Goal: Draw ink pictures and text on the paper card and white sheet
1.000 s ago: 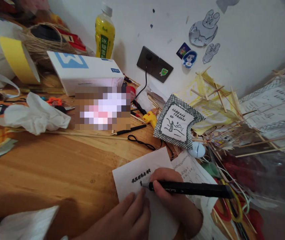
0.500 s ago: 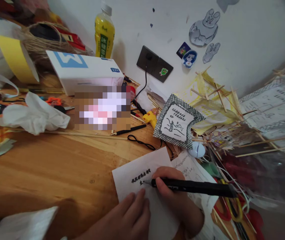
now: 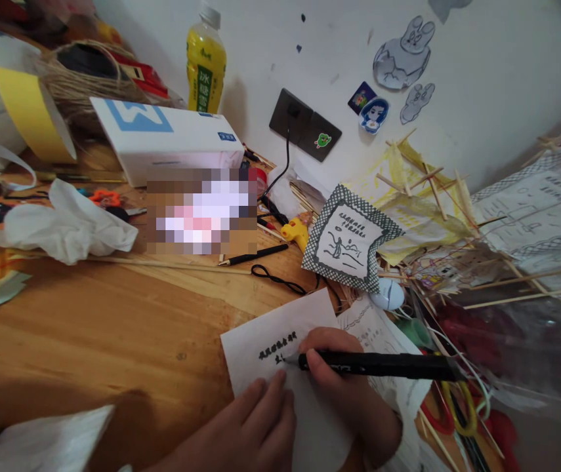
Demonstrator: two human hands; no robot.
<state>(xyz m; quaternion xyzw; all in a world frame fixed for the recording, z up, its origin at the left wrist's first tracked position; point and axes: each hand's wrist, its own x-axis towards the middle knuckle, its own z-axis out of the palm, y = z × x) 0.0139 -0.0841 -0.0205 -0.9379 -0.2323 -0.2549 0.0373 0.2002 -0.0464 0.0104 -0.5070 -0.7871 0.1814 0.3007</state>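
Note:
A sheet of white paper (image 3: 245,334) lies on the wooden table, with a line of black handwritten characters and the start of a second line below it. My right hand (image 3: 342,387) is closed round a black marker pen (image 3: 398,366); its tip touches the paper at the second line. Flat on the sheet's lower left rests my left hand (image 3: 255,426), fingers stretched out and holding nothing. Partly under the sheet and my right hand is another paper (image 3: 373,328) with faint writing and a wavy border.
Beyond the sheet stands a small patterned paper piece (image 3: 346,239) near a yellow glue gun (image 3: 297,231). Scissors (image 3: 462,406), thin sticks and yellow paper frames (image 3: 418,203) crowd the right. A white box (image 3: 176,141), drink bottle (image 3: 205,65) and crumpled tissue (image 3: 71,226) are at the back left.
The marker tip has added a small stroke to the second line of writing. The pen's back end has tipped slightly upward in the picture. My left hand has stayed in place.

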